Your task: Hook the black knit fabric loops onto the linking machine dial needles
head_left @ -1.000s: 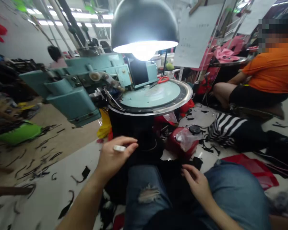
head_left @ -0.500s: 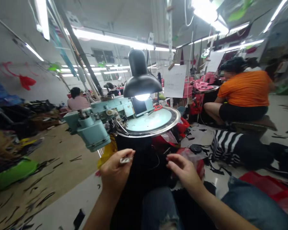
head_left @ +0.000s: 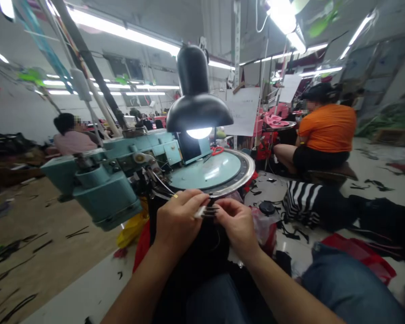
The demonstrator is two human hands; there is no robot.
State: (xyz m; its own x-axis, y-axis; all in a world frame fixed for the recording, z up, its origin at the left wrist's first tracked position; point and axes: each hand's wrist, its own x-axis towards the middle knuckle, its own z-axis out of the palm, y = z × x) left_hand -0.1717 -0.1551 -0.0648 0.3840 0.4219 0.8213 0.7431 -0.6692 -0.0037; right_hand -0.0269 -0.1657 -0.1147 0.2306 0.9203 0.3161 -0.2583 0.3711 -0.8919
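My left hand [head_left: 180, 220] is closed, pinching a small white piece with dark stripes [head_left: 207, 211]; its exact kind is too small to tell. Close to its right end, the fingertips of my right hand [head_left: 238, 222] are pinched together, and what lies between them is hidden. Both hands are at the front rim of a round, pale-green dial plate [head_left: 209, 173] on a linking machine [head_left: 104, 193]. Black fabric [head_left: 192, 256] hangs beneath my hands and over my lap.
A black lamp [head_left: 199, 110] shines down on the dial. Red-handled scissors [head_left: 218, 150] lie at its back. A striped black-and-white knit [head_left: 303, 200] and dark scraps lie on the floor at right. A person in orange [head_left: 330, 128] sits beyond; another person [head_left: 74, 135] sits at left.
Both hands have risen towards the dial rim and come together, my left moving right with the white piece. The view has shifted, with the machine appearing closer.
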